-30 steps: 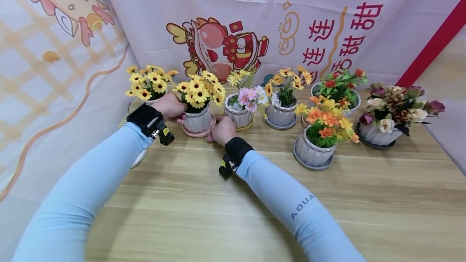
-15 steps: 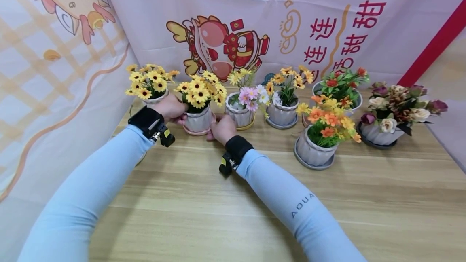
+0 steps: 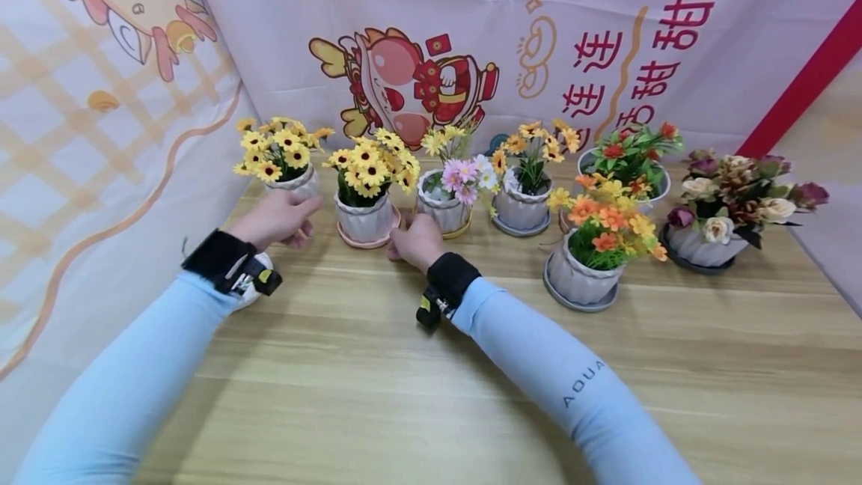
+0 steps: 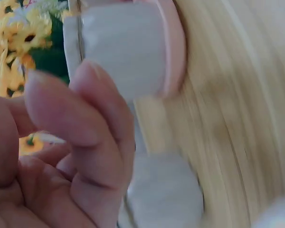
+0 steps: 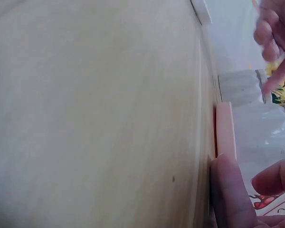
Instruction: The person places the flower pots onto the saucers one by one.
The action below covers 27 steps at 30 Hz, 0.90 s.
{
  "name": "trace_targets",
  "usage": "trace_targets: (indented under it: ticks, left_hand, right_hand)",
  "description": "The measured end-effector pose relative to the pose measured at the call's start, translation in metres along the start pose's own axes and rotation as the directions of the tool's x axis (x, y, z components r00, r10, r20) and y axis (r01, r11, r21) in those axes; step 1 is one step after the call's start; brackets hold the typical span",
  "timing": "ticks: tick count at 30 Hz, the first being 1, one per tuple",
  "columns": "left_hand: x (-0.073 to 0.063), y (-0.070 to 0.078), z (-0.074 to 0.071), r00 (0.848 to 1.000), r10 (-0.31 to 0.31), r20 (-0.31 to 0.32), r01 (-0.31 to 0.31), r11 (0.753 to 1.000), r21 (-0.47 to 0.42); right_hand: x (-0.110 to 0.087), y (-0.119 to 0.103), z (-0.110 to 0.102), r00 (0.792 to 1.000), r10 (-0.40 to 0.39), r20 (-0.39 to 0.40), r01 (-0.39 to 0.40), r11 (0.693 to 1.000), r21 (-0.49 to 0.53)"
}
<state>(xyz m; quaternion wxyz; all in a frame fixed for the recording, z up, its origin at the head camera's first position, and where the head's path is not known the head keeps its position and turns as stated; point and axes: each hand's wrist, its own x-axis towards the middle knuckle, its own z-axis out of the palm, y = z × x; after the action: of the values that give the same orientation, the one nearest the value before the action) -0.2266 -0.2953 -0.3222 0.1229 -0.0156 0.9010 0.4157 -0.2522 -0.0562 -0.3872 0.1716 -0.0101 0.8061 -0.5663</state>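
Observation:
My left hand (image 3: pixel 276 217) is in the air between two pots of yellow daisy-like flowers, its fingers loosely curled and holding nothing. To its right stands a grey-white flowerpot (image 3: pixel 364 223) on a pink saucer (image 5: pixel 225 128); a gap separates hand and pot. My right hand (image 3: pixel 419 242) is at the saucer's right side. In the right wrist view one finger (image 5: pixel 230 190) touches the saucer's edge, while the thumb or another finger stays apart from it. Behind my left hand is the other yellow-flowered pot (image 3: pixel 299 184).
A white saucer (image 3: pixel 252 294) lies partly hidden under my left wrist. Rightward stand a pink-and-white flowerpot (image 3: pixel 444 212), an orange-yellow one (image 3: pixel 521 212), a red-flowered pot (image 3: pixel 656 185), an orange-flowered pot (image 3: pixel 582 279) nearer me, and a rose pot (image 3: pixel 707 249). A printed cloth (image 3: pixel 269 36) hangs behind.
My left hand has let go of the middle yellow-flowered pot and drawn back to the left. The right hand has shifted slightly right, staying at the saucer.

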Motion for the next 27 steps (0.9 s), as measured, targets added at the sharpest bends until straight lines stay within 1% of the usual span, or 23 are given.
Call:
trace_targets:
  ticks: [2, 3, 5, 7, 10, 12, 15, 17, 20, 22, 24, 27]
  left_hand:
    - [-0.010, -0.010, -0.008, 0.997, 0.056, -0.048, -0.052, 0.995, 0.086]
    - [-0.015, -0.014, -0.012, 0.995, 0.078, -0.069, -0.068, 0.989, 0.134]
    - [-0.023, -0.024, -0.020, 0.988, 0.112, -0.107, -0.082, 0.965, 0.248]
    - [-0.032, -0.035, -0.030, 0.983, 0.124, -0.133, -0.070, 0.935, 0.346]
    - [-0.044, -0.051, -0.044, 0.980, 0.092, -0.175, -0.007, 0.902, 0.432]
    - [-0.053, -0.062, -0.052, 0.978, 0.054, -0.200, 0.042, 0.893, 0.448]
    - [-0.065, -0.079, -0.061, 0.978, -0.010, -0.209, 0.106, 0.884, 0.455]
    - [-0.073, -0.088, -0.064, 0.979, -0.056, -0.198, 0.144, 0.874, 0.463]
    - [-0.083, -0.099, -0.064, 0.979, -0.116, -0.166, 0.183, 0.857, 0.482]
    - [-0.087, -0.107, -0.063, 0.979, -0.137, -0.151, 0.195, 0.848, 0.493]
    - [-0.089, -0.115, -0.061, 0.979, -0.150, -0.138, 0.199, 0.851, 0.487]
    - [-0.090, -0.123, -0.059, 0.978, -0.157, -0.136, 0.203, 0.861, 0.466]
  right_hand:
    - [-0.002, 0.001, -0.004, 1.000, 0.001, 0.014, -0.001, 1.000, -0.005]
    - [-0.003, 0.002, -0.006, 1.000, -0.002, 0.020, 0.002, 1.000, -0.012]
    - [-0.006, 0.004, -0.010, 0.999, -0.011, 0.035, 0.011, 1.000, -0.015]
    - [-0.009, 0.006, -0.013, 0.998, -0.025, 0.051, 0.026, 1.000, -0.015]
    - [-0.015, 0.008, -0.017, 0.996, -0.042, 0.079, 0.044, 0.999, -0.023]
    - [-0.019, 0.009, -0.019, 0.994, -0.048, 0.102, 0.052, 0.998, -0.039]
    - [-0.028, 0.010, -0.024, 0.989, -0.051, 0.138, 0.060, 0.996, -0.066]
    - [-0.034, 0.011, -0.028, 0.986, -0.046, 0.162, 0.058, 0.996, -0.070]
    - [-0.040, 0.013, -0.034, 0.980, -0.058, 0.189, 0.074, 0.994, -0.078]
    - [-0.044, 0.014, -0.038, 0.977, -0.073, 0.201, 0.093, 0.991, -0.092]
    - [-0.047, 0.014, -0.041, 0.974, -0.090, 0.209, 0.116, 0.986, -0.119]
    - [-0.051, 0.015, -0.044, 0.970, -0.098, 0.223, 0.133, 0.980, -0.150]
